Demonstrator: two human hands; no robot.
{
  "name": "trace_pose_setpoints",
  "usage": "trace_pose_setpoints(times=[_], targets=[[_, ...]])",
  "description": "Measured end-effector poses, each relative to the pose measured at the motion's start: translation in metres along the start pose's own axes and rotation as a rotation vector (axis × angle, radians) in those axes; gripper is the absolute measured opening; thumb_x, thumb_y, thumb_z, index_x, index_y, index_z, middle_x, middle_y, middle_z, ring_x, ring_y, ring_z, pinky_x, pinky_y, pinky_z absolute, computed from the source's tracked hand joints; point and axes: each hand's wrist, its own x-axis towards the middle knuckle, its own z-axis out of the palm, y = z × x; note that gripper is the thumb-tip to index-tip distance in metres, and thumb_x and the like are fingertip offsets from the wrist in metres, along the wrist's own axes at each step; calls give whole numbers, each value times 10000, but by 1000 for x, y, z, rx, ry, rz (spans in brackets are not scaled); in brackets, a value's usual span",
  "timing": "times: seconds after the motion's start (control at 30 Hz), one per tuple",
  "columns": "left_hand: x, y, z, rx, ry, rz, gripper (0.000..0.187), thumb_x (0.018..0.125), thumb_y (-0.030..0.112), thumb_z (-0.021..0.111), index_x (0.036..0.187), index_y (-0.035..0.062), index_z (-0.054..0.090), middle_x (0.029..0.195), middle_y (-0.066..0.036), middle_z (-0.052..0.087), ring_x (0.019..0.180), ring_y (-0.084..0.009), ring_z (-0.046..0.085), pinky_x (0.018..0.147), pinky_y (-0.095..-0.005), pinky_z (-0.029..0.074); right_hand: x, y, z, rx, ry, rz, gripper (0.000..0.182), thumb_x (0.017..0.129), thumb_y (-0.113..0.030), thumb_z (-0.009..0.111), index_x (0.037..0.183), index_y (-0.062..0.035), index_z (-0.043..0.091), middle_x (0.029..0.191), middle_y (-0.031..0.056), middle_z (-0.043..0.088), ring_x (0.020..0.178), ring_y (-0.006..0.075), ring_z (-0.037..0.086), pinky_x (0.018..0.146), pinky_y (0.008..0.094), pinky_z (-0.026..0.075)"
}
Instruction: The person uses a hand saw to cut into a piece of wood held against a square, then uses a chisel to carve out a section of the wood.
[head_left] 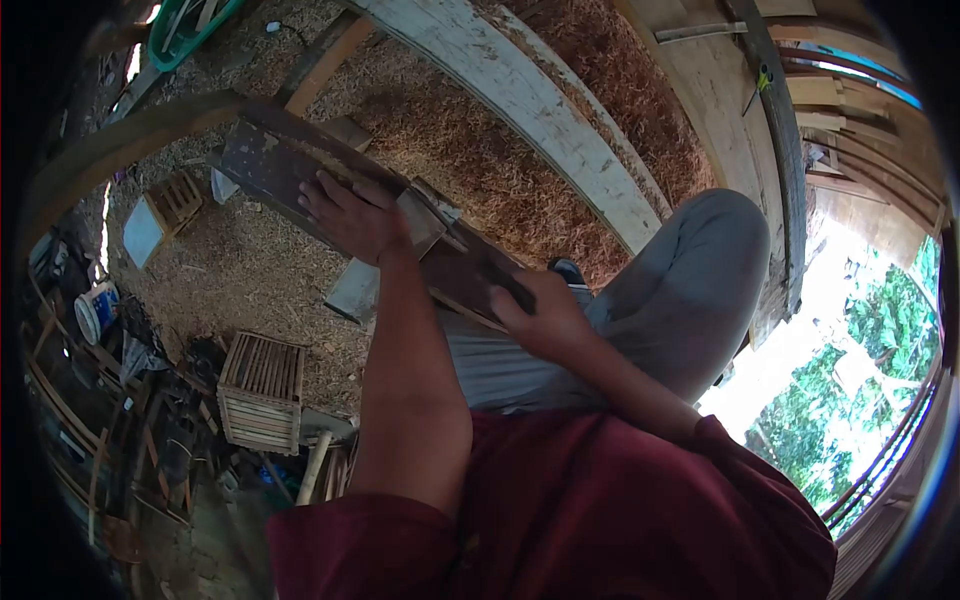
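Left hand [350, 213]: palm down, fingers spread flat, arm extended forward. Right hand [535, 315]: fingers curled closed in a grip, forearm bent inward across the lap.

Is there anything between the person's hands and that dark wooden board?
No. The left hand lies flat on the dark board, and the right hand grips its near end. Nothing visible sits between either hand and the wood.

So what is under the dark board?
Under the dark board lie sawdust and a grey-trousered leg. Left hand and right hand press on top; whatever supports it beneath them is covered.
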Motion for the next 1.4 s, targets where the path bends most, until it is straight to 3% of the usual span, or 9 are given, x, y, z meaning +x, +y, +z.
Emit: trace_pose_setpoints(times=[0.23,0.33,0.43,0.73,0.83,0.97,1.17,1.27,1.4], targets=[[5,6,-2,-10,6,-12,602,1102,335,426,1648,82,427,1730,-230,347,1628,-439,295,1329,-584,275,49,-5,26,-34,78,-38,312,952,-274,709,938,37,739,821,279,694,795,470,715,708,531,536],[4,7,-2,-20,44,7,592,1094,330,445,1624,66,466,1704,-245,395,1603,-454,343,1310,-590,299,-2,3,9,-64,165,-292,314,997,-258,665,1088,32,741,811,266,693,711,393,703,697,458,528],[4,5,-1,-9,41,-15,591,1089,324,450,1623,72,465,1708,-236,389,1609,-443,335,1317,-587,289,1,7,12,-51,76,-145,305,1010,-241,660,1108,36,741,803,225,695,693,327,680,686,437,518],[2,4,1,-14,32,-37,615,1057,289,496,1636,87,440,1723,-208,372,1621,-416,321,1345,-556,257,-30,-3,-8,150,17,-3,321,1028,-241,647,925,61,685,652,98,562,614,133,518,599,397,441],[-3,3,0,-11,21,-42,618,1054,288,500,1636,88,441,1727,-206,367,1622,-414,319,1346,-556,255,45,-5,23,17,5,40,364,1032,-260,647,860,60,653,644,88,562,619,126,521,590,382,428],[0,1,3,-36,33,-29,612,1062,297,488,1632,78,452,1729,-213,362,1624,-421,311,1341,-563,247,-7,-2,10,-50,56,-50,387,1037,-261,639,832,66,619,633,108,540,628,130,517,598,390,433],[2,3,0,-26,36,-32,607,1064,294,493,1626,68,460,1725,-228,366,1618,-426,320,1341,-560,244,42,6,23,0,26,-22,348,1029,-245,636,908,80,666,704,221,625,646,258,634,659,434,493],[3,4,-1,-19,40,-37,604,1060,289,501,1621,68,467,1718,-233,375,1616,-426,324,1344,-553,243,24,-10,22,-40,128,-145,358,1031,-244,635,881,80,646,675,195,596,622,223,574,632,413,468],[2,4,-1,-14,36,-52,619,1038,296,503,1619,84,469,1726,-203,375,1623,-399,320,1348,-543,235,-12,12,1,227,15,99,370,1036,-265,649,874,67,634,664,143,551,647,150,542,619,413,438]])
